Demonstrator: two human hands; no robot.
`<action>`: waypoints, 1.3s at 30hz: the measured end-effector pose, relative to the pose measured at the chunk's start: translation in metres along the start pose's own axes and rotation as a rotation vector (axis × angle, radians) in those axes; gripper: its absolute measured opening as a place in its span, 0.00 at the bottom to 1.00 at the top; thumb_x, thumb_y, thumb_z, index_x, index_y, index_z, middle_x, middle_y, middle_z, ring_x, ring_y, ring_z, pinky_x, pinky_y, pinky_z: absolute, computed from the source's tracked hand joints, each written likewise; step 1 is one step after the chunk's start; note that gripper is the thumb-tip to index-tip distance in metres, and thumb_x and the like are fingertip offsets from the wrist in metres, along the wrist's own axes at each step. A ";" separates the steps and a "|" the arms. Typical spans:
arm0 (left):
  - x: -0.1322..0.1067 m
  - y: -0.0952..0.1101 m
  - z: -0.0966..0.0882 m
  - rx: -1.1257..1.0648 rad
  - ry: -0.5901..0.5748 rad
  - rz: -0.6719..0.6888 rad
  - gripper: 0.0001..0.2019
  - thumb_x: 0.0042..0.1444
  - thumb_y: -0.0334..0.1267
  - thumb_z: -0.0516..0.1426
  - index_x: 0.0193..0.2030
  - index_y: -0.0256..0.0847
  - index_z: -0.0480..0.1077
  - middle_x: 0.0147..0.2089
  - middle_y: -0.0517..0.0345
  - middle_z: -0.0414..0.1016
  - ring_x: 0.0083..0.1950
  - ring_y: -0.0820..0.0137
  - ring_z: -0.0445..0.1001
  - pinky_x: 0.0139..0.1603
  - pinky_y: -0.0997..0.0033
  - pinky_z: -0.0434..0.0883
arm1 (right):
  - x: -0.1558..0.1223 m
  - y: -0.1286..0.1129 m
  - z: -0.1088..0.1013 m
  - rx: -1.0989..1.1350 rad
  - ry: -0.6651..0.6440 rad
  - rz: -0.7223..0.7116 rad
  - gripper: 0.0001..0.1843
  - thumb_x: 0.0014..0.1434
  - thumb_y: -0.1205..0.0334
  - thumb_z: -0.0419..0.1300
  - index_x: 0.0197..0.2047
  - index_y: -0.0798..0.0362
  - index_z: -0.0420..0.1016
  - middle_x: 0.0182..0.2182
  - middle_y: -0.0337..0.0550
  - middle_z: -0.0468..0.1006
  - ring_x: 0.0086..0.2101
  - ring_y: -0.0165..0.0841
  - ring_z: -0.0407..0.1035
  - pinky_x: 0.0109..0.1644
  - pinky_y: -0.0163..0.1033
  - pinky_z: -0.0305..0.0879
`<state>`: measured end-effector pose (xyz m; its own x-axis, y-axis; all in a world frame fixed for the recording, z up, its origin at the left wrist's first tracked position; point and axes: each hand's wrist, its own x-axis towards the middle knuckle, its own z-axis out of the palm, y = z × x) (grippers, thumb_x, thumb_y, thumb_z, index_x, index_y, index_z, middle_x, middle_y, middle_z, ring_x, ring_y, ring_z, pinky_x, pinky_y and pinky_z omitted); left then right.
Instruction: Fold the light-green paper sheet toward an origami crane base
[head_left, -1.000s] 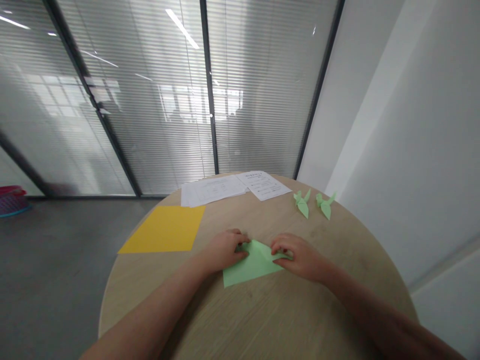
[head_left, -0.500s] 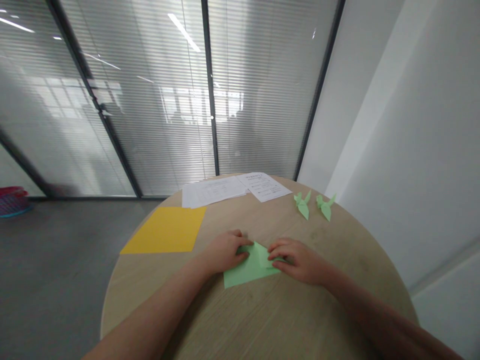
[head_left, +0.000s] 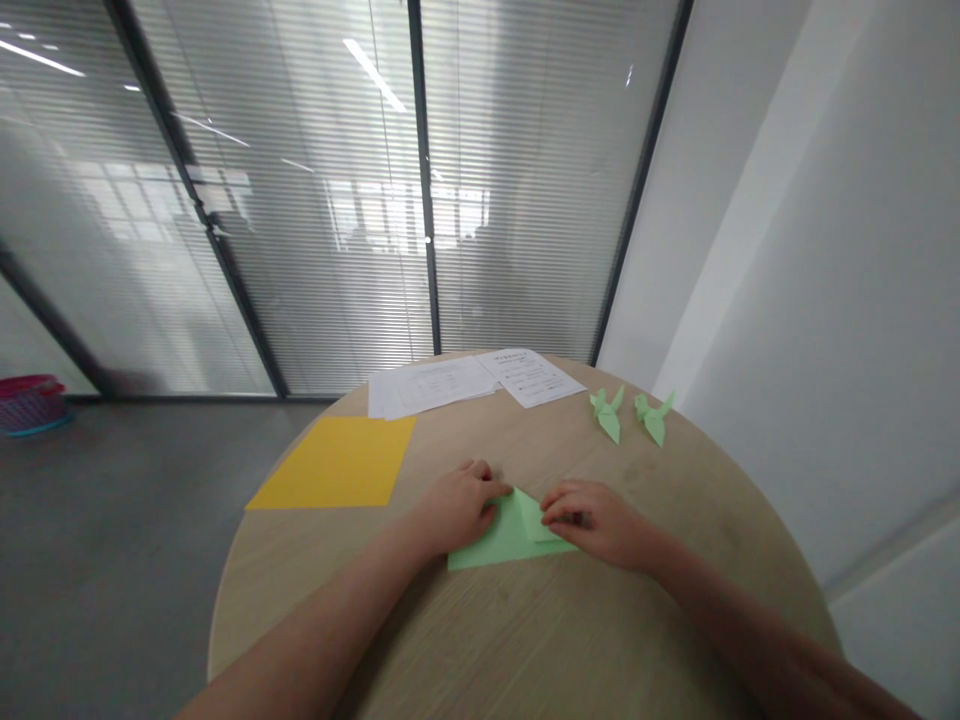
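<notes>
A partly folded sheet of green paper [head_left: 491,545] lies on the round table in front of me, with a smaller folded flap on its right half. My left hand [head_left: 465,508] rests on the paper's upper left, fingers curled, the index finger pressing near the top point. At the right part of the flap, the thumb and fingers of my right hand [head_left: 592,520] are pinched together on the paper; the fingertips partly hide its edge. Two folded green paper birds [head_left: 606,412] sit beyond my right hand, near the table's far right edge.
A flat yellow sheet [head_left: 337,465] lies at the left of the wooden table [head_left: 517,640]. White printed sheets [head_left: 442,385] overlap at the far edge. A pink and blue basket [head_left: 31,405] stands on the floor at far left. A white wall [head_left: 862,330] rises at the right.
My right hand has shifted slightly right along the flap, and its fingers are drawn closer together. The green paper's lower edge has turned a little. My left hand stays on the paper.
</notes>
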<state>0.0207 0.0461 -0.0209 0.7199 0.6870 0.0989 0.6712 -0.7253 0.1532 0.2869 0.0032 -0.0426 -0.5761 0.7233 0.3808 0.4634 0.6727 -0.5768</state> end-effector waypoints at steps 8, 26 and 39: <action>0.002 0.001 0.003 0.035 0.016 0.027 0.21 0.65 0.32 0.53 0.61 0.46 0.76 0.49 0.47 0.76 0.50 0.57 0.75 0.54 0.58 0.71 | -0.001 0.002 0.002 0.004 -0.015 0.019 0.07 0.64 0.64 0.63 0.42 0.48 0.84 0.44 0.46 0.84 0.43 0.37 0.78 0.50 0.44 0.72; 0.003 0.003 0.007 0.090 0.014 0.007 0.23 0.64 0.31 0.54 0.64 0.46 0.75 0.50 0.45 0.76 0.51 0.56 0.75 0.55 0.57 0.71 | -0.003 0.003 0.000 -0.046 -0.027 0.070 0.10 0.62 0.64 0.66 0.47 0.51 0.81 0.48 0.49 0.82 0.48 0.41 0.76 0.55 0.47 0.70; 0.003 -0.001 0.011 0.079 0.050 0.023 0.21 0.65 0.30 0.54 0.61 0.46 0.76 0.48 0.48 0.77 0.50 0.57 0.75 0.53 0.58 0.72 | 0.000 0.004 0.000 -0.053 -0.002 0.015 0.10 0.67 0.66 0.59 0.44 0.52 0.83 0.44 0.49 0.84 0.44 0.38 0.78 0.51 0.44 0.72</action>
<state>0.0243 0.0487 -0.0312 0.7270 0.6700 0.1505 0.6678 -0.7408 0.0720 0.2888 0.0054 -0.0448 -0.5701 0.7330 0.3711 0.5072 0.6693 -0.5429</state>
